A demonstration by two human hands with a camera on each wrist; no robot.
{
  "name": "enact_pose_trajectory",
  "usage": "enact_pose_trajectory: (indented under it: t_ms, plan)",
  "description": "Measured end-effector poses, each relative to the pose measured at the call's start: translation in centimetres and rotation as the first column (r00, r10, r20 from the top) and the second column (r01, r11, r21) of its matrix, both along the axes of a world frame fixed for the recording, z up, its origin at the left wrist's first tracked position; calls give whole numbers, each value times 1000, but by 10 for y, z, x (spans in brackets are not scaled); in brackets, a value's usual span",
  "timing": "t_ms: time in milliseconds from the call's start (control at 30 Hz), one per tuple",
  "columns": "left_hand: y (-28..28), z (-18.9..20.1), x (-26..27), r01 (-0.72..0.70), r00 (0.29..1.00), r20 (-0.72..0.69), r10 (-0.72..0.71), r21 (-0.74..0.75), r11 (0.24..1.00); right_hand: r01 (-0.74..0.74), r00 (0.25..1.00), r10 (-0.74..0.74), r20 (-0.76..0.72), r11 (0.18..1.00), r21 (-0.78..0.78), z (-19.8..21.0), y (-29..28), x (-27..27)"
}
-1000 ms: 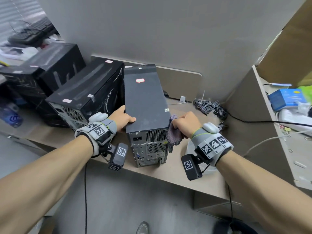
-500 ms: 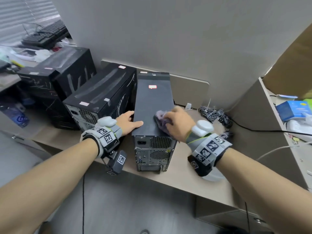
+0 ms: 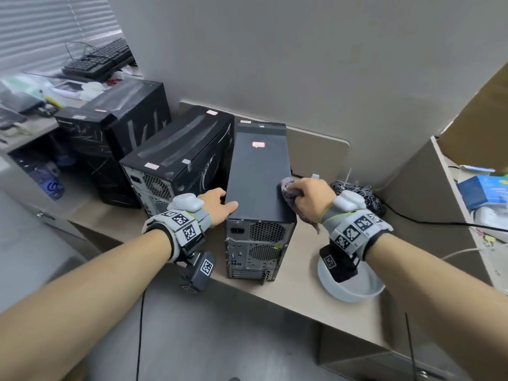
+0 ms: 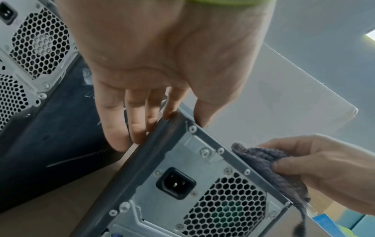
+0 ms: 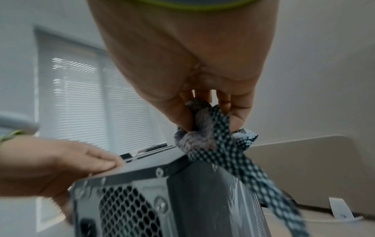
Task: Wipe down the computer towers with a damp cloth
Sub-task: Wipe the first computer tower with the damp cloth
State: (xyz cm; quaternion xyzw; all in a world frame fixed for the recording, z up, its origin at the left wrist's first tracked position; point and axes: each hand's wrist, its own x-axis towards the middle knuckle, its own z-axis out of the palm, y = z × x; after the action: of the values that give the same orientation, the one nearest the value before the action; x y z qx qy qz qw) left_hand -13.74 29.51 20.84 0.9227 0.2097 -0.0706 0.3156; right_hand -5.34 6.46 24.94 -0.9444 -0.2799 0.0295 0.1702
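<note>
**Cloth at the right edge, the long top waiting**

Our right hand has its fingers curled tight round the bunched cloth, thumb clamping it from the near side, and a checked tail of it hangs below the fingers, down the side wall. Right under those fingers is the top right edge of the tower, toward its near, rear-panel end. That is the relation to watch: the lid's long axis runs straight away from our fingers toward the wall, and nearly all of that dark top lies beyond and to the left of the cloth. The cloth hand is the nearer one to that surface, so we judge the next stroke is a push away from us along the length.

Across the lid, our left hand lies fairly flat, thumb on top at the near left corner, fingers straight down the left wall, bracing and holding nothing. Both forearms reach in level, wrists over the desk edge.

Out left of the bracing fingers stands a second tower, just beside ours, and a third one beyond. Below our right wrist sits a basin.
</note>
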Motion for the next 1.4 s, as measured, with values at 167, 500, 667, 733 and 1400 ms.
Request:
enact_pose_trajectory:
  t_ms: [167,500,667,733,1400]
  plan:
    - [-7,7,-8,12,1000,15,-12,24,1000,164,983,-153,-99,980,115,3,7,23]
    - [-20,10,-18,115,990,82,-118,36,993,286,957,-257,-136,917,280,16,16,74]
    - [-25,14,-17,-85,992,102,80,45,995,306,947,-261,-188,909,282,21,19,110]
    - [-30,13,-12,-155,984,110,142,114,981,285,951,-234,-203,917,277,24,20,130]
    - [-73,-9,-12,-718,695,-335,636,-275,640,-11,992,2,-126,998,-70,16,93,239]
